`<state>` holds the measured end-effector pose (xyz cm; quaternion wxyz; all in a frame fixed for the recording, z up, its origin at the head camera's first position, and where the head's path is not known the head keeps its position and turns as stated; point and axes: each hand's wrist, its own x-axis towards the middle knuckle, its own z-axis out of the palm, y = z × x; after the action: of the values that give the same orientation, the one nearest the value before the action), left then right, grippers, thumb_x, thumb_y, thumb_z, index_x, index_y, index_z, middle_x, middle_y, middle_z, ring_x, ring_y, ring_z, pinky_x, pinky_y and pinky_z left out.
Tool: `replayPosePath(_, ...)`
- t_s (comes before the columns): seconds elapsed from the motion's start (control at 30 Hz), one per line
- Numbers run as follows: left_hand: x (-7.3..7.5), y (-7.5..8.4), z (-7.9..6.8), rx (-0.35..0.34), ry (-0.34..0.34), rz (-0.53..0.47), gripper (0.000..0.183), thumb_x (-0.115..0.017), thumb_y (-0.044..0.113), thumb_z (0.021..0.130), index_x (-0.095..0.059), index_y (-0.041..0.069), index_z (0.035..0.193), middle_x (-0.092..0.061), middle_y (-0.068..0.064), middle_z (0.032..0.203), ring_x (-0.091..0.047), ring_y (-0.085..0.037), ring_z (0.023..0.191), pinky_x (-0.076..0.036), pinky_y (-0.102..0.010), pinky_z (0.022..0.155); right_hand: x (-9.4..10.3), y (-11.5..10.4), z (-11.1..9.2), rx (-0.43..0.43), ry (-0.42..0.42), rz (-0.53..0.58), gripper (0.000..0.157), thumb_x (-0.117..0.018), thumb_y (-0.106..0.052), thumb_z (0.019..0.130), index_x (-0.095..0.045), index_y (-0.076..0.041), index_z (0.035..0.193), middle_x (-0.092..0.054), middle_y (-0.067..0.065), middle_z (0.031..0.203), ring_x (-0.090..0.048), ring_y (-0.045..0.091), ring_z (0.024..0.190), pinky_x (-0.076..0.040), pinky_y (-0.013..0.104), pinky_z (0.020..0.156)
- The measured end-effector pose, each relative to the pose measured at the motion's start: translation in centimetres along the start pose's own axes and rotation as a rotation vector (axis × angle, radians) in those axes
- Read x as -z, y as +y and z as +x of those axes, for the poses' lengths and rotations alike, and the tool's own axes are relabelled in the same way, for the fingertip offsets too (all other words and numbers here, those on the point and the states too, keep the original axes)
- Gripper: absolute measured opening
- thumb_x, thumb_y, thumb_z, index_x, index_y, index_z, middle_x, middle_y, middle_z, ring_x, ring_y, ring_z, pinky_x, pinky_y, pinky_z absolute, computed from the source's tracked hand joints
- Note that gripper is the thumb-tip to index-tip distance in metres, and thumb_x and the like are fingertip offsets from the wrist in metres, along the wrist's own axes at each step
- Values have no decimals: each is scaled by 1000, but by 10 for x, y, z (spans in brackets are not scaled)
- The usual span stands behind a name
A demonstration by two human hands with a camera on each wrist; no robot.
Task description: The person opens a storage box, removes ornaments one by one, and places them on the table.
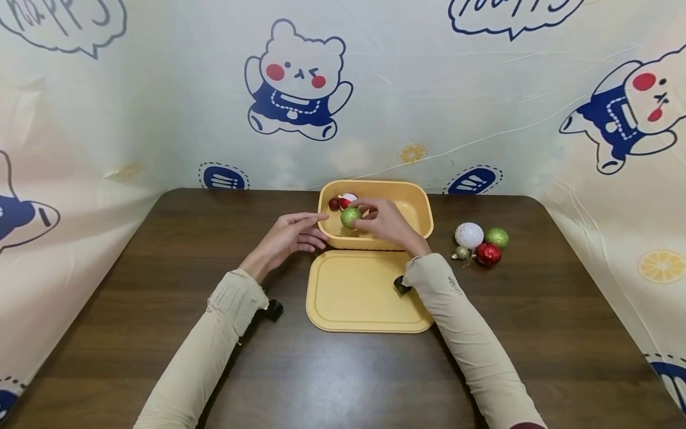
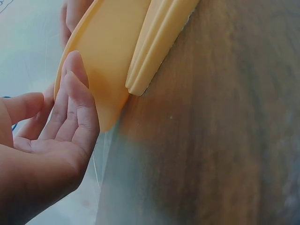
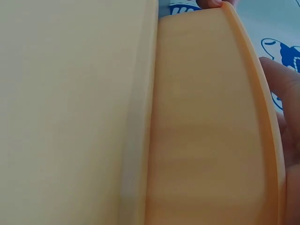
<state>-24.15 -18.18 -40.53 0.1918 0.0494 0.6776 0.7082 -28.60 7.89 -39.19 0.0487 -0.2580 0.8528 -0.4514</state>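
Observation:
In the head view my right hand (image 1: 387, 221) pinches a green glittery ball (image 1: 351, 217) between thumb and fingers, over the left part of a yellow box (image 1: 423, 202). Inside the box at the left lie a small dark red ball (image 1: 334, 204) and a red and white ball (image 1: 348, 199). My left hand (image 1: 292, 239) is at the box's left side with fingers extended and nothing held; its fingertips are at the rim. The left wrist view shows that hand (image 2: 61, 122) beside the box wall (image 2: 112, 42). In the right wrist view the box wall (image 3: 206, 112) hides the ball.
A flat yellow lid (image 1: 364, 292) lies in front of the box, under the right forearm. To the right sit a white ball (image 1: 468, 235), a green ball (image 1: 497, 238), a red ball (image 1: 488, 254) and a small gold ball (image 1: 461, 253) on the brown table (image 1: 343, 381). A printed cloth (image 1: 386, 107) hangs behind.

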Motion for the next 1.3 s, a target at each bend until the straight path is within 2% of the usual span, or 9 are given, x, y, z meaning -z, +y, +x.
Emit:
replayPosePath(0.27,-1,2,-1,12,-9,7,45,-50,30,106,-53,4,143,-74,-16,101,-72,-23,87,-59,-37,78,6,-2,-3,-23,52,117,37,-72,-23,88,-68,-15,123,-69,2,118,-69,22,90,-54,33,76)
replayPosePath(0.47,-1,2,-2,4,-10,9,44,-49,29,106,-53,4,143,-73,-16,102,-72,-24,88,-59,-36,77,8,-4,-7,-10,56,183,32,-69,-20,89,-67,-14,121,-69,6,117,-69,23,92,-54,37,80)
replayPosePath(0.83,-1,3,-3,1,-17,5,44,-49,26,106,-53,2,142,-74,-14,99,-72,-22,85,-59,-33,74,12,1,-10,5,114,161,24,-66,-18,92,-67,-13,115,-68,3,113,-63,20,91,-52,34,80)
replayPosePath(1.03,-2,3,-4,-3,-20,3,43,-49,25,107,-52,1,142,-74,-14,99,-72,-22,85,-59,-33,73,19,-2,-17,12,121,187,23,-63,-15,95,-67,-9,117,-68,9,111,-64,18,87,-55,37,78)
replayPosePath(1.13,-2,4,-4,-3,-19,0,43,-49,25,106,-52,1,142,-74,-14,98,-72,-22,85,-59,-33,73,26,-9,-24,27,114,187,26,-62,-10,96,-66,-3,120,-68,15,113,-64,19,87,-55,33,76)
replayPosePath(1.3,-2,4,-4,-4,-19,3,43,-49,26,106,-53,2,142,-74,-15,99,-72,-23,86,-59,-33,73,42,-36,-46,59,98,149,30,-62,-4,96,-64,4,124,-67,21,114,-63,28,92,-51,25,76)
